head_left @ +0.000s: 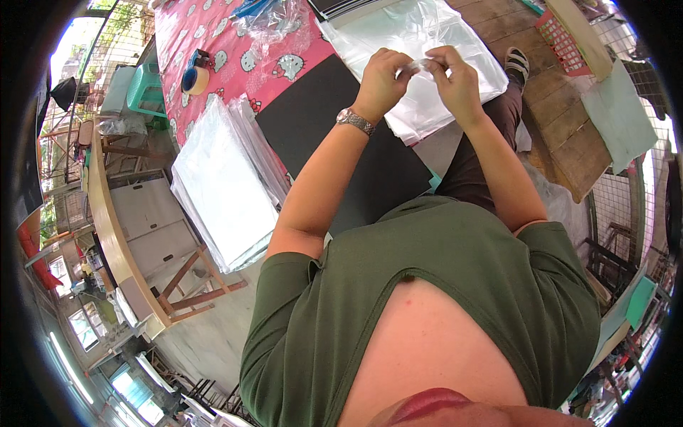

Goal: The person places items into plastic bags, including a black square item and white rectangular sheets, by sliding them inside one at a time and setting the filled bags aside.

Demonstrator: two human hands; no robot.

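Observation:
My left hand (386,77) and my right hand (453,80) are close together, both with fingers pinched. Between their fingertips is a small clear, shiny piece (417,65), too small to tell whether it is film or tape. Right below them lies a stack of clear plastic sheets or bags (455,35), glossy and slightly wrinkled. A large black board (341,171) lies beside the stack, partly under my left forearm. A metal wristwatch (356,122) is on my left wrist.
To the left, a pile of white sheets in clear plastic (224,178) lies on the pink patterned tablecloth (220,35). Farther back are a tape dispenser (195,72) and crumpled clear plastic (277,25). A green stool (147,91) stands left; a wooden surface (548,107) and red basket (563,43) are right.

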